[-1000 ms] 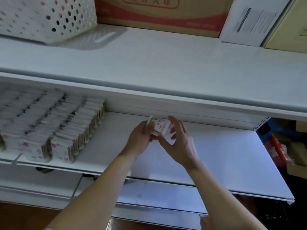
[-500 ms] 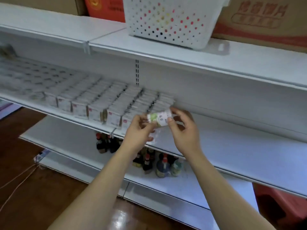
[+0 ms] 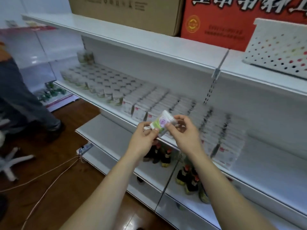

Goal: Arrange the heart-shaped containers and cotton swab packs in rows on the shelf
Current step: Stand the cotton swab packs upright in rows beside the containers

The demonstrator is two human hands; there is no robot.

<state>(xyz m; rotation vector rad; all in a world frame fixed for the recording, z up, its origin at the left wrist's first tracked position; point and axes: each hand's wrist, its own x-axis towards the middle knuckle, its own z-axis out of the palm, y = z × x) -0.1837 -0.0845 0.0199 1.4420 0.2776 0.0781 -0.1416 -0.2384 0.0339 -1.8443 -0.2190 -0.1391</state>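
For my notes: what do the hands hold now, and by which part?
One cotton swab pack: left hand pinches its lower left end, right hand its right side.

The shelf [image 3: 269, 165] looks like white painted metal, smooth with a soft sheen, and its perforated upright strip [image 3: 209, 90] is bare metal. The pack [image 3: 162, 122] pinched between the left hand [image 3: 142, 141] and the right hand [image 3: 184, 135] is clear glossy plastic with a printed label. On the top shelf stand a matt brown cardboard box [image 3: 126, 12], a printed red carton [image 3: 221, 25] and a white perforated plastic basket [image 3: 275, 48]. The floor [image 3: 54, 185] is dark polished wood, reflective.
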